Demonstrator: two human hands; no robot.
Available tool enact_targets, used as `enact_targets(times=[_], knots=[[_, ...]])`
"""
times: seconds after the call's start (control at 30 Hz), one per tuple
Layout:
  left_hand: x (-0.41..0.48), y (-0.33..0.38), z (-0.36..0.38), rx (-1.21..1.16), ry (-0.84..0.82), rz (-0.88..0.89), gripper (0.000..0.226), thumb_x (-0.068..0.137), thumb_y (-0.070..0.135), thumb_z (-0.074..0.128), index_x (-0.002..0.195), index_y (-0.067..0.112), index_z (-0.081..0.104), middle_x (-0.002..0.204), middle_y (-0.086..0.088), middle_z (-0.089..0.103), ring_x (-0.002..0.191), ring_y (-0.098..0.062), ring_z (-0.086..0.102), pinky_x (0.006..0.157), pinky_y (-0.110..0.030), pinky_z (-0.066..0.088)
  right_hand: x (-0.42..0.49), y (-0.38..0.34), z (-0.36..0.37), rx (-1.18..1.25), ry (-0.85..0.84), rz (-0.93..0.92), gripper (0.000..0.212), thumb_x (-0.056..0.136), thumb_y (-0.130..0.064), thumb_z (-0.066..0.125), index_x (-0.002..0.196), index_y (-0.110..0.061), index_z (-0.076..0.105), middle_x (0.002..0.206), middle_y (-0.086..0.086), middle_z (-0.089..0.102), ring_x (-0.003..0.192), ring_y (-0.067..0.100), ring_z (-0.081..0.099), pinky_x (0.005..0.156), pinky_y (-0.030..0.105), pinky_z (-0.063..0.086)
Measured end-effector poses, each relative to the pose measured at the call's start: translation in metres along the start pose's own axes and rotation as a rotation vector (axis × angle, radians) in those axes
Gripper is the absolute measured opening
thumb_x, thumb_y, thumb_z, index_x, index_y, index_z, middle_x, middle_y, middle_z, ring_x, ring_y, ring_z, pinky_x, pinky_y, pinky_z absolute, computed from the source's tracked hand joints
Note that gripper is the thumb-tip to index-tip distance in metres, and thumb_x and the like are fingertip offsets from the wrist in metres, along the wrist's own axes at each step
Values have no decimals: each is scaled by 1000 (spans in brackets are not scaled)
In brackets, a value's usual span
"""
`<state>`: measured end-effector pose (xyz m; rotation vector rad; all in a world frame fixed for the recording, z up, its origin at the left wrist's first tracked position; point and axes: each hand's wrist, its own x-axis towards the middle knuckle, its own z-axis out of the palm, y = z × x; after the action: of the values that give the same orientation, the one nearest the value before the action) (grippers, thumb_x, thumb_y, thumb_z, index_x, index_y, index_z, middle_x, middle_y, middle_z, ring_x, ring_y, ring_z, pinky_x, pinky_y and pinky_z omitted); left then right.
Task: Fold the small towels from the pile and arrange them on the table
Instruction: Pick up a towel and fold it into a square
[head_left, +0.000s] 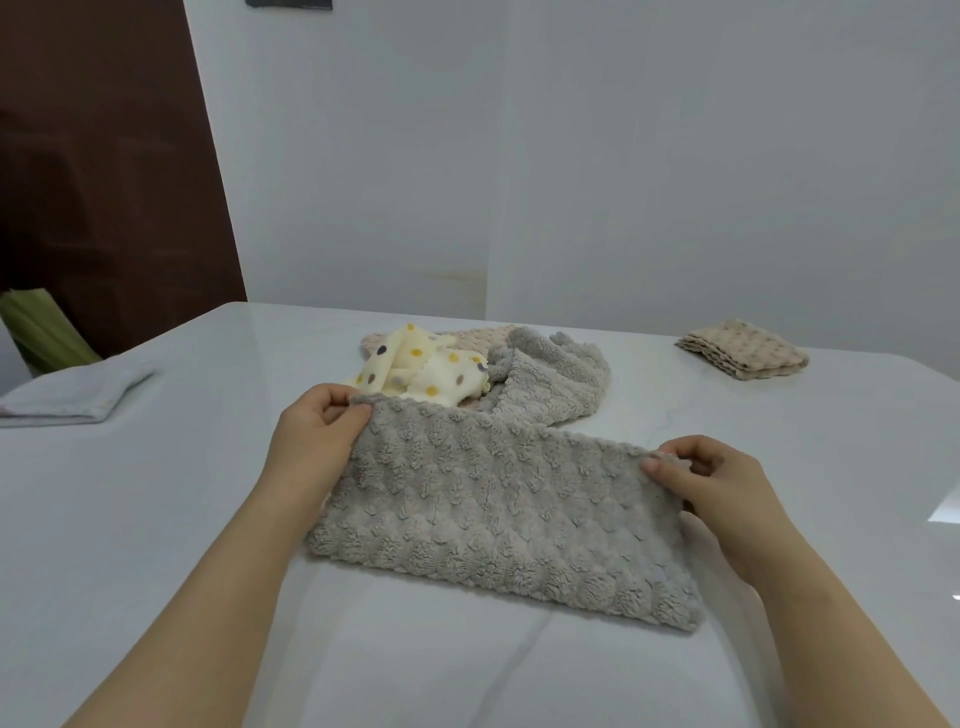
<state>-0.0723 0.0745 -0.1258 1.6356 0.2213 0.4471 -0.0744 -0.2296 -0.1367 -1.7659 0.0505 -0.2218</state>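
Grey towel — seemingly doubled — far corners in fingertip pinches: left hand, right hand.

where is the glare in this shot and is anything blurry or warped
Head view: a white patch of glare lies on the table at its right edge. Head view: light is soft and even, only faint shadow under the grey towel. Head view: the table's far edge bows, a wide-angle warp; the left hand and right hand look sharp, no motion blur.

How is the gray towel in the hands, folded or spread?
Folded, it seems: the gray towel lies as a strip, left hand and right hand pinching its far corners.
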Motion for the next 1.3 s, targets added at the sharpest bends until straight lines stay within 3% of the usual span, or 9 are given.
enact_targets(times=[0.13, 0.27, 0.37, 0.53, 0.73, 0.83, 0.93, 1.1, 1.3], knots=[[-5, 5, -1, 14, -59, 16, 17, 93, 13, 53, 84, 27, 55, 75, 0, 63, 61, -15, 60, 55, -26, 47, 1, -3, 0, 96, 48, -10, 13, 87, -7, 60, 77, -15, 59, 68, 5, 56, 56, 15, 50, 44, 19, 41], [-10, 11, 1, -84, -180, -112, 22, 95, 12, 48, 85, 31, 53, 71, -6, 64, 48, -15, 61, 40, -21, 46, 1, -8, -1, 56, 144, -84, 21, 93, -11, 51, 84, -28, 60, 84, 15, 55, 71, 24, 52, 61, 30, 45], [-7, 2, 5, 34, -206, -216, 32, 92, 2, 44, 68, 21, 53, 69, -8, 57, 52, -21, 50, 45, -24, 39, 0, -7, -2, -103, 167, -47, 18, 95, -16, 47, 107, -27, 56, 93, 14, 59, 73, 24, 52, 67, 32, 42], [-4, -11, 4, 425, -258, -161, 12, 82, 14, 59, 82, 26, 61, 91, 1, 61, 76, -16, 55, 71, -30, 44, -5, -5, -3, -451, -28, 184, 73, 86, -26, 61, 144, -25, 16, 94, 5, 56, 83, 22, 53, 73, 32, 37], [-7, -18, 12, 872, -382, 8, 50, 82, 28, 58, 130, 31, 42, 131, -1, 48, 117, -19, 45, 89, -29, 40, -7, -9, 3, -705, -149, 180, 67, 83, -16, 61, 141, -23, 28, 101, 4, 51, 94, 22, 49, 78, 27, 36], [-16, -15, 21, 1151, -322, 222, 52, 88, 36, 40, 139, 32, 31, 155, 4, 14, 136, -24, 21, 106, -34, 27, -7, -5, 9, -637, -30, 23, 60, 87, -10, 53, 139, -27, 29, 80, -4, 50, 83, 22, 51, 73, 32, 40], [-34, -12, 42, 1110, -431, 429, 66, 83, 52, 10, 146, 35, 16, 157, 8, -7, 145, -16, -6, 116, -34, 5, -9, -6, 12, -666, -46, 21, 67, 90, -17, 52, 145, -28, 16, 90, 3, 53, 85, 23, 51, 75, 34, 39], [-54, -23, 63, 1299, -728, 369, 55, 94, 57, 16, 144, 45, -3, 157, 13, -9, 145, -15, -13, 116, -43, -9, -7, -10, 5, -800, -112, 261, 73, 81, -40, 65, 140, -17, 28, 134, 9, 48, 122, 27, 47, 97, 37, 39], [-61, -16, 73, 1284, -689, 324, 54, 94, 57, 17, 145, 43, 7, 158, 10, -2, 146, -17, -6, 118, -45, -4, -4, -9, 1, -745, 129, 89, 26, 81, -20, 63, 99, -1, 62, 98, 14, 65, 86, 28, 54, 70, 32, 39]])
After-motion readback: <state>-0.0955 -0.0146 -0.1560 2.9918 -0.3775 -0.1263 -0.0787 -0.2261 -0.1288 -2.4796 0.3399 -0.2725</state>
